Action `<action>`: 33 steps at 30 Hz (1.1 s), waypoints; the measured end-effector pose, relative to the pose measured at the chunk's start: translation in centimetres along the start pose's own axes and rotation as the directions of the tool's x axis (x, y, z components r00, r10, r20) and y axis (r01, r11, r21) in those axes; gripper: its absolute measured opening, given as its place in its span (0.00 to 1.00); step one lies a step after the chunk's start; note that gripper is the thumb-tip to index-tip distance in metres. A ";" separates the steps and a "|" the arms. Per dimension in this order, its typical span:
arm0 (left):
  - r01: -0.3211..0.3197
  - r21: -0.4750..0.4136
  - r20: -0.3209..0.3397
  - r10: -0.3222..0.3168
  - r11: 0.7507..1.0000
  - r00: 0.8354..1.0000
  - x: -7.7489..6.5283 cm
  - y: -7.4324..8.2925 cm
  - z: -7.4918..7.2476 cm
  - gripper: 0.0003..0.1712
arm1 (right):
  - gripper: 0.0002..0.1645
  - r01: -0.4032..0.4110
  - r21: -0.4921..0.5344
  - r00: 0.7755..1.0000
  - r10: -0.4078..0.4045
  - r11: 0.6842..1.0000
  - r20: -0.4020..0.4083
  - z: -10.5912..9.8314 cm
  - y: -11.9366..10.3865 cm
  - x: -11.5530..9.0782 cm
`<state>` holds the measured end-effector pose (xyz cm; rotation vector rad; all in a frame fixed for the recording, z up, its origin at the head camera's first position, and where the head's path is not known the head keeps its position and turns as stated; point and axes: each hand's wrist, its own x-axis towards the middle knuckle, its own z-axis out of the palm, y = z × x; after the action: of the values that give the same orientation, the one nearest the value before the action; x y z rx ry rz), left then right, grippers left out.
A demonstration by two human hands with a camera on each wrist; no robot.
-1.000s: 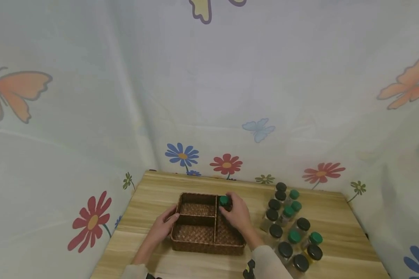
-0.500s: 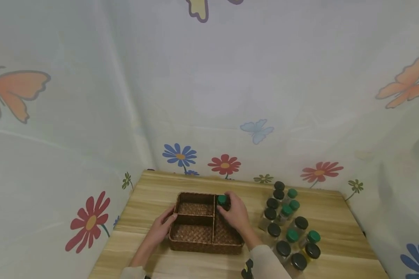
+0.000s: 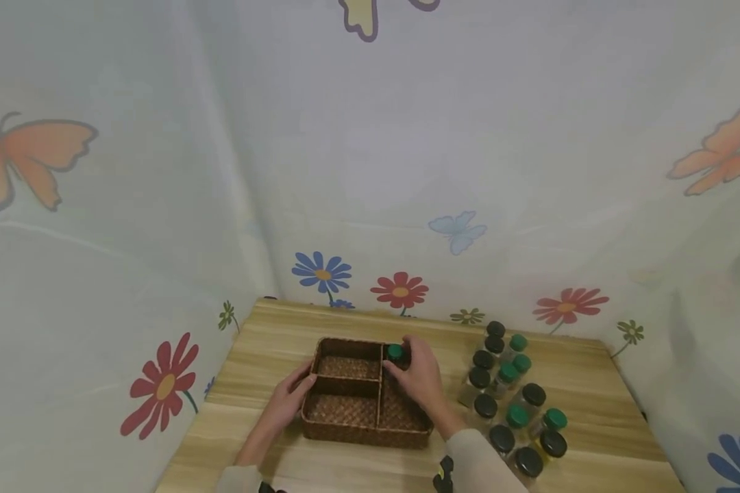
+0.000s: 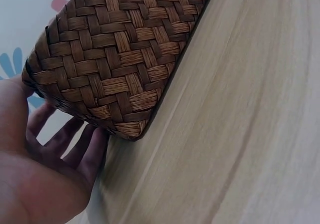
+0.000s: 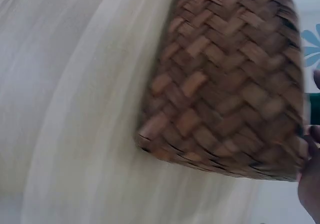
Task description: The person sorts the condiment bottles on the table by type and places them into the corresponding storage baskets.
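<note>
A brown woven basket (image 3: 345,436) with three compartments sits on the wooden table. My left hand (image 3: 288,400) grips its left side, thumb at the rim and fingers along the outer wall. The left wrist view shows that hand (image 4: 50,169) below a corner of the woven wall (image 4: 110,59). At the far end of the long right compartment stands a jar with a green cap (image 3: 395,351). My right hand (image 3: 421,376) reaches over the right rim with thumb and fingers around this jar. In the right wrist view, the green cap (image 5: 314,108) shows between fingers beyond the basket wall (image 5: 225,94).
Several glass jars with black caps (image 3: 485,406) and green caps (image 3: 518,415) stand grouped on the table right of the basket, close to my right forearm. A light curtain (image 3: 370,171) printed with flowers and butterflies surrounds the table (image 3: 284,318) at the back and sides.
My right thumb has shifted slightly up and left toward the basket's divider. The green-capped jar, the basket and my left hand stay about in place.
</note>
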<state>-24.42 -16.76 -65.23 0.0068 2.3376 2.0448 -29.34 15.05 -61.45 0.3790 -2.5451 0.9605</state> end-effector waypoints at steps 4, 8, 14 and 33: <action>0.010 0.006 0.024 -0.010 1.000 1.000 0.0 -0.1 -0.2 0.34 | 0.47 0.017 -0.009 0.992 -0.016 1.000 0.123 -1.8 -0.7 0.1; 0.021 0.027 0.026 -0.021 0.999 0.999 0.0 -0.2 -0.1 0.34 | 0.51 0.002 0.010 0.973 -0.005 1.000 0.230 -5.2 -1.5 0.3; 0.012 0.022 0.013 -0.012 1.000 1.000 -0.1 -0.6 0.0 0.32 | 0.54 -0.017 -0.006 0.949 0.018 1.000 0.315 -11.1 -1.8 0.1; -0.019 -0.014 0.001 0.019 1.000 1.000 -0.1 -0.7 0.1 0.35 | 0.40 -0.011 -0.136 0.959 0.049 0.991 0.280 -19.1 3.4 -6.4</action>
<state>-24.26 -16.74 -65.97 0.0303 2.3317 2.0685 -19.93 31.19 -53.10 0.4687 -2.8629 0.7882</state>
